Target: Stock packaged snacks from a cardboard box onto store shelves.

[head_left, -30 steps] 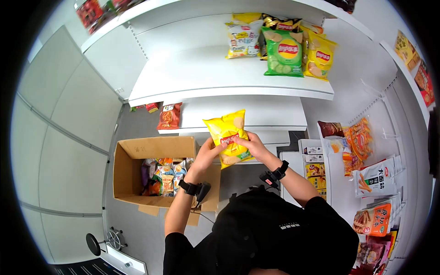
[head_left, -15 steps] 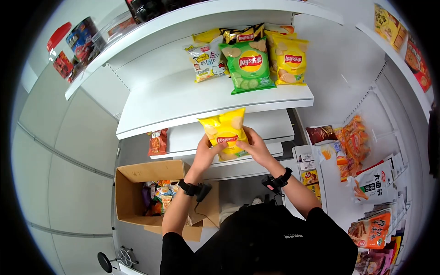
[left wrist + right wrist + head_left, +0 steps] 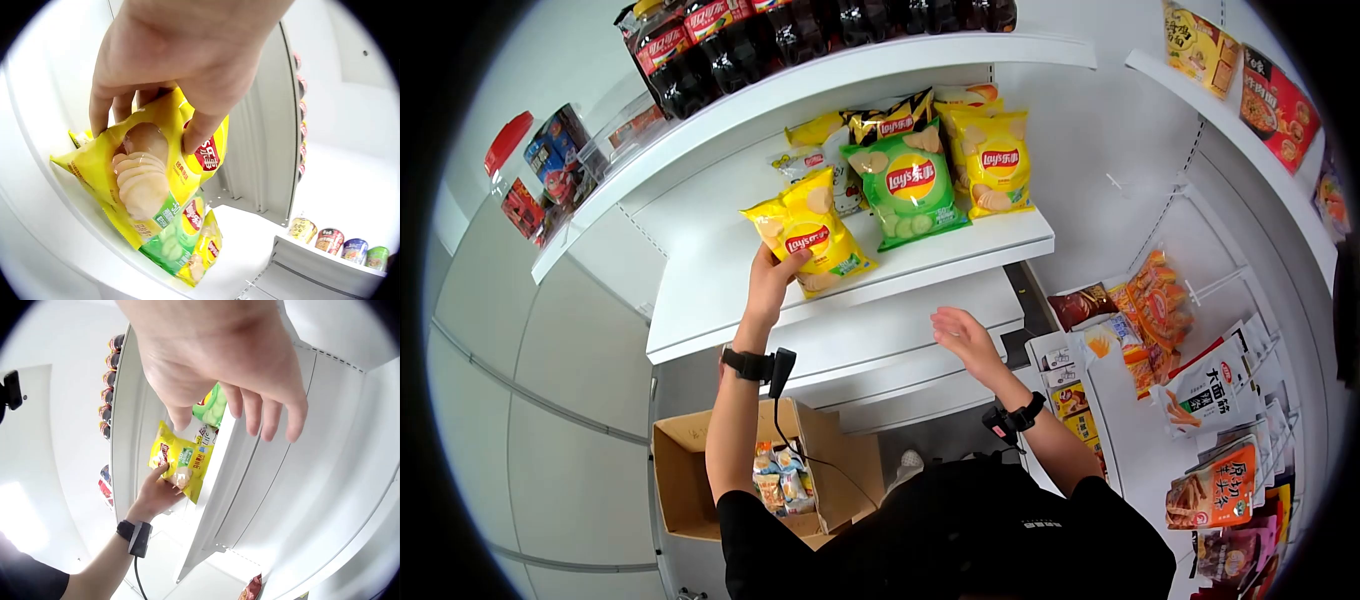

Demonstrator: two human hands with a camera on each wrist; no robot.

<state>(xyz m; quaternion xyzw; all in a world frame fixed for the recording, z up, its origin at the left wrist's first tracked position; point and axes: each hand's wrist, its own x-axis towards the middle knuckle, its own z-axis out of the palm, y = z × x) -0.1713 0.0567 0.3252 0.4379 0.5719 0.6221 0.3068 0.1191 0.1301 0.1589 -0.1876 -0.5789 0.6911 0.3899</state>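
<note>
My left hand (image 3: 772, 280) grips a yellow bag of Lay's potato chips (image 3: 818, 246) by its left side, thumb on the front and fingers behind. The bag is tilted over the front part of the white shelf (image 3: 700, 290), overlapping a white chip bag (image 3: 850, 190) behind it. Just to its right a green Lay's bag (image 3: 908, 185) stands upright, beside another yellow Lay's bag (image 3: 997, 165). In front of the lower shelf, my right hand (image 3: 968, 343) holds nothing, its fingers extended; the right wrist view shows the hand (image 3: 231, 375) apart from the bags.
Dark cola bottles (image 3: 785, 35) line the shelf above. A cardboard box (image 3: 685, 480) with several snack packs stands on the floor at lower left. On the right, a side rack holds hanging snack bags (image 3: 1215, 385), and instant noodle packs (image 3: 1278, 110) sit higher up.
The yellow chip bag moved up and left, from in front of the lower shelves to the upper shelf. My right hand let go of it; the left still holds it. The head view shifted upward.
</note>
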